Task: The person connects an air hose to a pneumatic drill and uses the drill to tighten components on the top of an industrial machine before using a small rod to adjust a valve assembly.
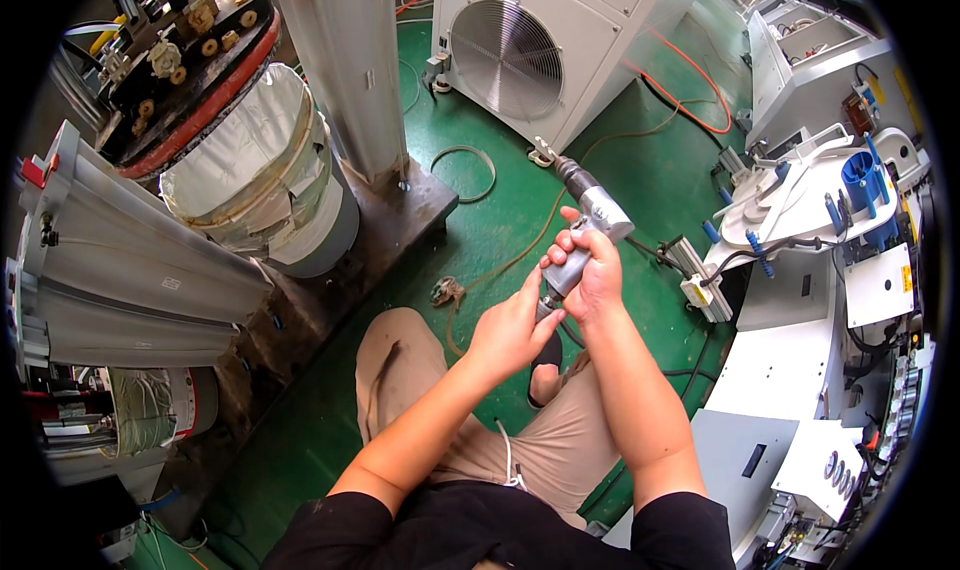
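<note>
The person is sitting above a green floor (590,170) and holding a grey pneumatic hand tool (590,232) out over the knees. The right hand (592,275) is wrapping tightly around the tool's handle, with its fingers closing over the grip just below the angled silver head. The left hand (512,328) is coming in from below, with its fingers pinching at the lower end of the handle, touching the tool just beside the right hand. The tool is pointing up and away from the person, and its dark ribbed nose (571,173) is lying close to a small metal fitting (542,151) on the floor; whether they are touching cannot be told. A thin tan hose (520,255) is trailing across the floor below the tool.

To the left, a bucket lined with a pale plastic bag (262,165) is standing beside a steel column (345,65). Ahead, a white cabinet with a round fan grille (505,55) is standing on the floor, with an orange cable (700,90) running beside it. To the right, a white machine (800,310) is carrying a blue holder (860,175).
</note>
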`<control>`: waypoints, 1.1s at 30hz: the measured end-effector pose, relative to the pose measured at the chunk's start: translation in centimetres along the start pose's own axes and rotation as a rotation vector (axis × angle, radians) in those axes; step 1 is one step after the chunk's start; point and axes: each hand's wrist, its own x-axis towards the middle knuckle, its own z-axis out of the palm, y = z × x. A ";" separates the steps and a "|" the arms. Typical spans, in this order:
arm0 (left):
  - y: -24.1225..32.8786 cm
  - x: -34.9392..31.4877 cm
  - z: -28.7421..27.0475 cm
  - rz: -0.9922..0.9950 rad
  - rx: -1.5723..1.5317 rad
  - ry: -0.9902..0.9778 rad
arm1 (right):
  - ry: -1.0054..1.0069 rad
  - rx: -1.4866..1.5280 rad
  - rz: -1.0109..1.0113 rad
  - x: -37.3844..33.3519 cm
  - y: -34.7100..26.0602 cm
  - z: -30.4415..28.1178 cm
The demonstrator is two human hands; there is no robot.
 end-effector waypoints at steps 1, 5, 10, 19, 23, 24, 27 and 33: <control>0.1 0.0 -0.2 -0.009 -0.003 -0.006 | -0.020 -0.003 -0.003 0.0 0.0 0.0; -0.1 0.1 0.2 -0.037 -0.064 -0.004 | -0.052 -0.023 -0.005 0.3 -0.1 -0.4; 0.2 -0.5 -0.2 -0.045 -0.220 -0.008 | -0.108 -0.024 0.003 -0.5 -0.3 -0.3; -0.8 -1.3 -2.5 0.319 -0.323 0.440 | -0.322 -0.043 0.057 -4.0 -1.4 1.2; 2.9 2.2 -4.6 0.629 -0.046 0.414 | -0.432 0.026 0.069 -4.7 -1.5 0.3; 3.1 3.0 -5.0 0.668 0.001 0.387 | -0.348 0.002 -0.001 -5.1 -1.3 1.4; 2.7 3.7 -3.9 0.705 -0.019 0.391 | -0.316 0.007 -0.032 -5.5 -1.3 1.8; 1.6 4.8 -2.2 0.714 -0.133 0.484 | -0.332 -0.027 0.030 -4.7 -0.9 0.4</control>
